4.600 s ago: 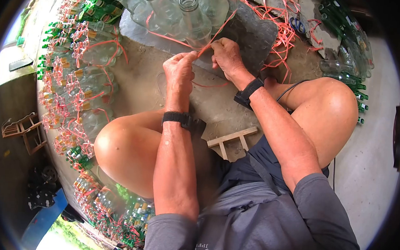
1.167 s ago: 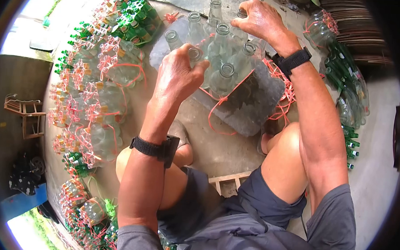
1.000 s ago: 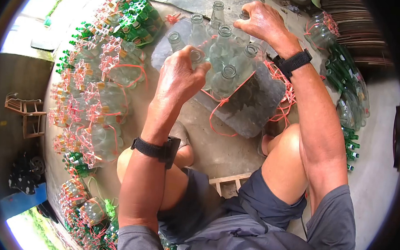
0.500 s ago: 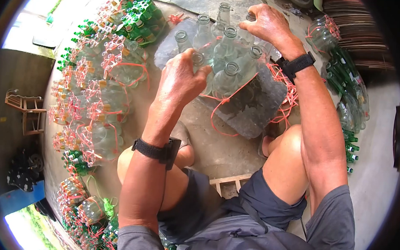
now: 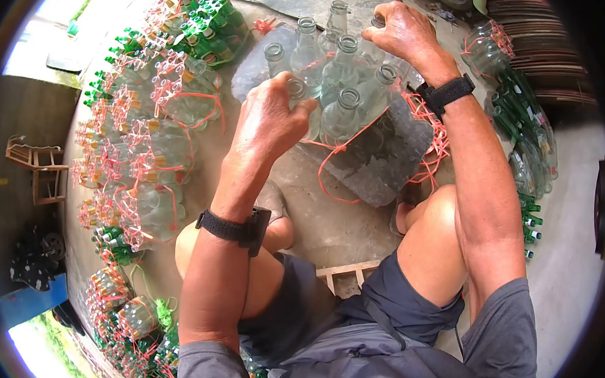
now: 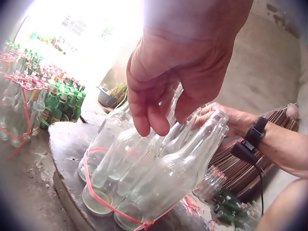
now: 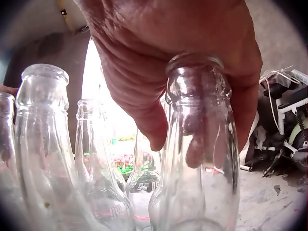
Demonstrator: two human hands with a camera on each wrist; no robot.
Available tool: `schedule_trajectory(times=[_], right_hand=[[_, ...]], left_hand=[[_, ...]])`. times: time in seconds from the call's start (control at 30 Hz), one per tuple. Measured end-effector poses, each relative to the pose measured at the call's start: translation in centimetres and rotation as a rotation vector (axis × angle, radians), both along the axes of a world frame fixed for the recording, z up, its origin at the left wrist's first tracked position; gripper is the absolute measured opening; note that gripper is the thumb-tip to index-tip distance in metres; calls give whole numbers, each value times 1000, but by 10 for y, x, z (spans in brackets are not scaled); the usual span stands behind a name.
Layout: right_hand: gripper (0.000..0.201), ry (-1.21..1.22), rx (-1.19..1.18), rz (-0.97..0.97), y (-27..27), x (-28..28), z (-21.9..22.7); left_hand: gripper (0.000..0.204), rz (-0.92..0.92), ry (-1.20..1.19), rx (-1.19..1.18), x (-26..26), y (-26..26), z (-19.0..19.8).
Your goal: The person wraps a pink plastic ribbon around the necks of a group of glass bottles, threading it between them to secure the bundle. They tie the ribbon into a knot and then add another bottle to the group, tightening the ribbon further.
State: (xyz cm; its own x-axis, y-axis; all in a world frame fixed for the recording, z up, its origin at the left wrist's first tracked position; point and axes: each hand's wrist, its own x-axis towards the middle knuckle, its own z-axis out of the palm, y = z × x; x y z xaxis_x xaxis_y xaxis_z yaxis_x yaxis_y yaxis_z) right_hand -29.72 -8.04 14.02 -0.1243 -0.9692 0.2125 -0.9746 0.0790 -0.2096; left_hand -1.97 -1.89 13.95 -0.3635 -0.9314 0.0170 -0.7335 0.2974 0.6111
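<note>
Several clear glass bottles (image 5: 341,116) stand bunched on a dark stone slab (image 5: 391,159) in the head view. A pink plastic strap (image 6: 91,180) circles their lower bodies, knotted at the front with a loose tail (image 5: 323,183). My left hand (image 5: 272,117) grips a bottle at the near left of the bunch, fingers curled down at its neck. In the left wrist view those fingers (image 6: 159,120) hang among the necks. At the far right corner my right hand (image 5: 405,33) grips another bottle's neck; in the right wrist view its fingers (image 7: 156,132) reach down behind a clear neck (image 7: 197,96).
Strapped bundles of clear bottles (image 5: 159,156) and green bottles (image 5: 215,33) line the left side. Tangled pink strap (image 5: 439,144) lies right of the slab. Loose green bottles (image 5: 515,110) lie farther right, and a small wooden stool (image 5: 346,272) is between the legs.
Earlier both hands pinched the pink strap at the front of the bunch. They have since let go and moved up to bottle necks at opposite sides. Over the last second they barely shift.
</note>
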Motion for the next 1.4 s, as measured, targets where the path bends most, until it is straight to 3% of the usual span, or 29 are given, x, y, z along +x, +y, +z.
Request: schedule_trajectory(times=[0.67, 1.4], right_hand=[[46, -1, 10, -57, -4, 0, -1], [56, 10, 58, -107, 2, 2, 10]], left_hand=[[34, 7, 17, 30, 4, 1, -1], [34, 0, 46, -15, 7, 3, -5]])
